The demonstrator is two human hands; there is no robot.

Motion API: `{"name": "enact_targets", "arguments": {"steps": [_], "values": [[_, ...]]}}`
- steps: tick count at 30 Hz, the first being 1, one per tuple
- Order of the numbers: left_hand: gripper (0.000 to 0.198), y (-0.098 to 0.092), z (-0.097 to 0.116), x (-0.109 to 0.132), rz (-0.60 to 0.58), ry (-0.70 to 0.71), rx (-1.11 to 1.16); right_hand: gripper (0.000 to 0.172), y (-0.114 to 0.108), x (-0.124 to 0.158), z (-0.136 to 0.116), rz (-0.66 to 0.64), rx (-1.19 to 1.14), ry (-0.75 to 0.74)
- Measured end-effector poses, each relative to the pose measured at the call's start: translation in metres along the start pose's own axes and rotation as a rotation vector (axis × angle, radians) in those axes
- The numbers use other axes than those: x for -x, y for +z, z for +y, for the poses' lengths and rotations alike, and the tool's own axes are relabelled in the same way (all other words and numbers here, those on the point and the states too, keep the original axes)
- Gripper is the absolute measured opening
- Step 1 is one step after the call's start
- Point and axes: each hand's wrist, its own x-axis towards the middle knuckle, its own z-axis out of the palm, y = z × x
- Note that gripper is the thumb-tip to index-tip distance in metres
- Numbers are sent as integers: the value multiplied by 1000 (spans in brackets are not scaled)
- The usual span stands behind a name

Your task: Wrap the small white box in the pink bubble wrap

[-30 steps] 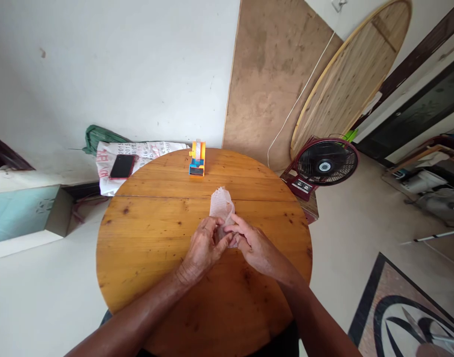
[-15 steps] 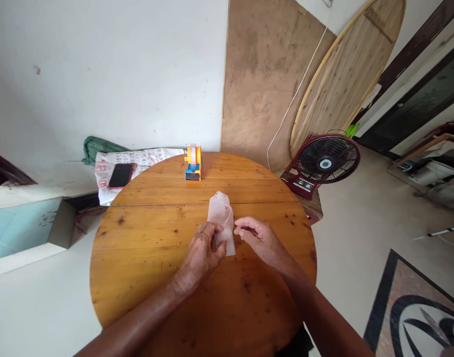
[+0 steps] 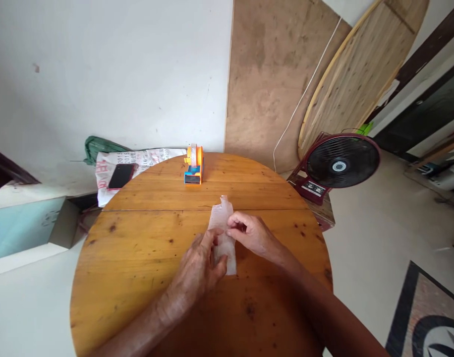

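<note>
A thin white sheet of tissue-like paper point(image 3: 224, 253), folded long and narrow, lies on the round wooden table point(image 3: 138, 258). My left hand point(image 3: 197, 270) rests on its near left part, fingers laid over it and pressing it down. My right hand point(image 3: 249, 233) pinches the sheet's right edge near its far end, fingers curled together. An orange and blue tape dispenser point(image 3: 194, 164) stands at the table's far edge, well beyond both hands.
A dark phone point(image 3: 120, 176) lies on printed white sacking point(image 3: 145, 158) left of the table, by a green cloth point(image 3: 96, 147). A dark red floor fan point(image 3: 336, 163) stands at the right. Wooden boards point(image 3: 271, 74) and a round tabletop point(image 3: 364, 64) lean on the wall.
The sheet has been flattened and drawn longer toward me. My right hand came back onto its right edge after lifting off. The camera tilted, so the table looks nearer.
</note>
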Motion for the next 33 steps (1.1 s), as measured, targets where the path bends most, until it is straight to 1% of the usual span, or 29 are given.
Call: {"name": "enact_targets", "arguments": {"steps": [2,5,8,11,13,16,18,21,25,27,30,31,32,33], "values": [[41,0,-2,1,1,51,15,5,5,-2,3,8,20,7],[40,0,-4,2,-31,109,35,11,13,-1,9,-6,43,16],[36,1,-5,3,-35,130,17,9,16,-1,12,-22,67,18],[30,1,-4,5,-23,145,-60,8,16,-2,13,-22,82,18],[33,-1,-2,4,-22,181,-120,8,17,-4,14,-31,95,1],[41,-4,0,2,-13,270,-191,11,18,-5,16,-39,110,-28],[41,-5,1,1,-8,312,-199,12,18,-4,17,-46,106,-33],[36,-6,2,-1,-19,324,-180,13,18,-4,18,-61,90,-18],[31,-8,3,-2,-65,311,-154,12,17,-4,18,-62,71,-15],[29,-9,3,-2,-79,297,-149,11,17,-4,19,-30,58,-22],[28,-9,3,-2,-85,284,-147,10,15,-6,24,127,77,29],[28,-8,3,-2,-82,285,-145,14,13,-7,26,178,83,73],[28,-8,3,-2,-82,287,-141,22,11,-9,29,208,82,127],[28,-7,2,-2,-80,288,-139,32,8,-12,32,210,70,185]]}}
